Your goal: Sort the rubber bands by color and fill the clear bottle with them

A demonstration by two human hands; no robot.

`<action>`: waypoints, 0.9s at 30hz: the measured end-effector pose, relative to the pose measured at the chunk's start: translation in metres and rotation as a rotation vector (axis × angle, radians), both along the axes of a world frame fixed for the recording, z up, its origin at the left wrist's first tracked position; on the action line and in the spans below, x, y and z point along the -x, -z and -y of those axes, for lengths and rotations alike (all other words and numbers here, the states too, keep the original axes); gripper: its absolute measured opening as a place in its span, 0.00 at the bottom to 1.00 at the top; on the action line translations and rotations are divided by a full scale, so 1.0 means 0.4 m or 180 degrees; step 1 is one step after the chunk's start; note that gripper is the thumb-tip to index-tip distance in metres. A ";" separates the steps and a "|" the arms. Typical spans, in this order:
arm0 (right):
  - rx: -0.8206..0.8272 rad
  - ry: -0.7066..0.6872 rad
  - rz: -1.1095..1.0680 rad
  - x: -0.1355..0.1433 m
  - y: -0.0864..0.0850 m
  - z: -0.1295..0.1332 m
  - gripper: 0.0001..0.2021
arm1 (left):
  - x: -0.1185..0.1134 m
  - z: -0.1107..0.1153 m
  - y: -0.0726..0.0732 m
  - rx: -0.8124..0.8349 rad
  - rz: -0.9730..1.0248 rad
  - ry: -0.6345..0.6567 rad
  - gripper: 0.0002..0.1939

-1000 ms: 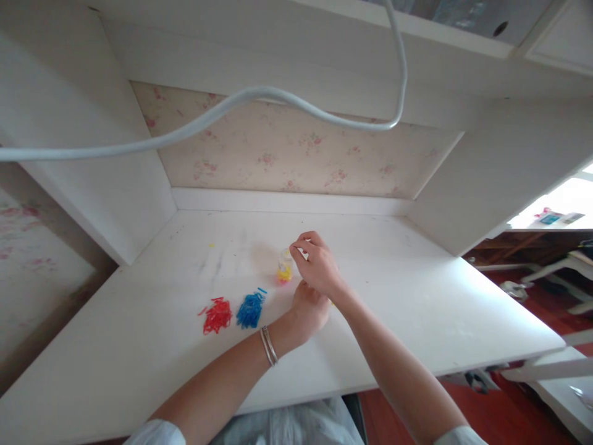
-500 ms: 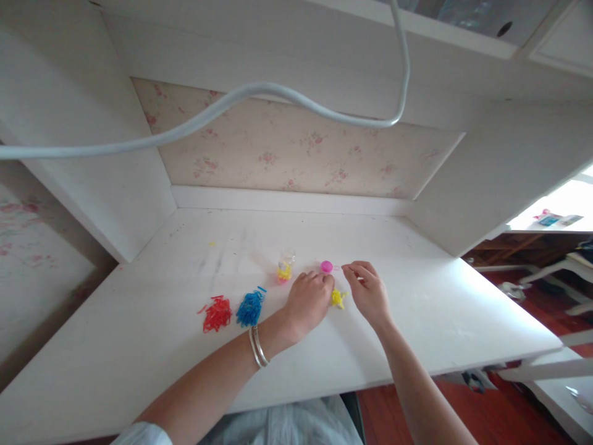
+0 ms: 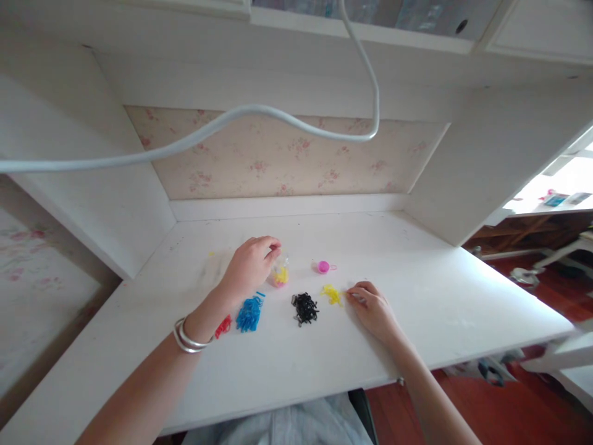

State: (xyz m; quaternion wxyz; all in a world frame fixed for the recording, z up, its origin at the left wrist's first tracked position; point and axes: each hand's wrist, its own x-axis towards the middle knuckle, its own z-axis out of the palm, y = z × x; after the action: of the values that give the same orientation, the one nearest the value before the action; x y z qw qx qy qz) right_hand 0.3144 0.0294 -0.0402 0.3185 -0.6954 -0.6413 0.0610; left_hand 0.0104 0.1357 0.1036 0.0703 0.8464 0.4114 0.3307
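My left hand [image 3: 250,266], two silver bangles at its wrist, is held over the rim of a small clear container [image 3: 280,275] with yellow bands inside and a pink base. Its thumb and fingertips are pinched together; whatever is between them is too small to make out. Beside a small pile of yellow rubber bands [image 3: 332,294], my right hand [image 3: 373,308] rests low at the table with its fingers closed in a pinch. What those fingertips hold, if anything, cannot be made out. A pink round lid [image 3: 323,267] with a loop lies behind the yellow pile.
On the white desk [image 3: 287,371] lie piles of black rubber bands [image 3: 305,308], blue rubber bands [image 3: 250,313] and red rubber bands [image 3: 223,326], the red partly hidden by my left wrist. A white cable [image 3: 259,110] crosses above the desk, under the cabinet.
My left hand has moved left and away from me to the clear container, uncovering the black pile. My right hand has come down beside the yellow pile. The view has shifted slightly.
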 end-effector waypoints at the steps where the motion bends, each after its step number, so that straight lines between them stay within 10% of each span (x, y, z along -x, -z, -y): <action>1: -0.0027 0.0007 -0.0049 0.000 0.000 0.002 0.14 | 0.005 -0.009 0.004 0.0056 -0.0009 -0.0039 0.06; 19: -0.0313 0.0453 -0.0684 0.005 -0.010 0.017 0.18 | 0.030 -0.002 0.029 0.0163 0.0449 0.0000 0.12; 27: -0.0698 0.0264 -0.1581 0.154 -0.102 -0.021 0.15 | 0.133 0.107 0.120 0.1109 0.1053 -0.0239 0.14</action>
State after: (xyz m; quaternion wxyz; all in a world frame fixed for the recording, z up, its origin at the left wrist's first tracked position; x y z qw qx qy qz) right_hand 0.2527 0.0379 0.0006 0.5416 -0.6462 -0.5173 0.1468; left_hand -0.0428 0.0930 0.0554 0.2693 0.7399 0.4764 0.3912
